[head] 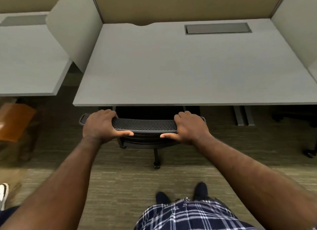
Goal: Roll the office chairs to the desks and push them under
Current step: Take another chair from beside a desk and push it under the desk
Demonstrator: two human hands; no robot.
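Note:
A black mesh-backed office chair (144,124) stands right in front of me, its seat hidden under the grey desk (171,72). Only the top of the backrest, part of the frame and one castor leg (157,158) show on the carpet. My left hand (101,125) grips the left end of the backrest's top edge, fingers over the far side and thumb along the near side. My right hand (189,127) holds the right end in the same way.
A second grey desk (29,63) stands at the left behind a white divider panel (75,29). A brown box (15,121) sits under it. Desk legs (242,115) and another chair's castors (308,152) are at the right. A white shoe (3,193) shows at the lower left.

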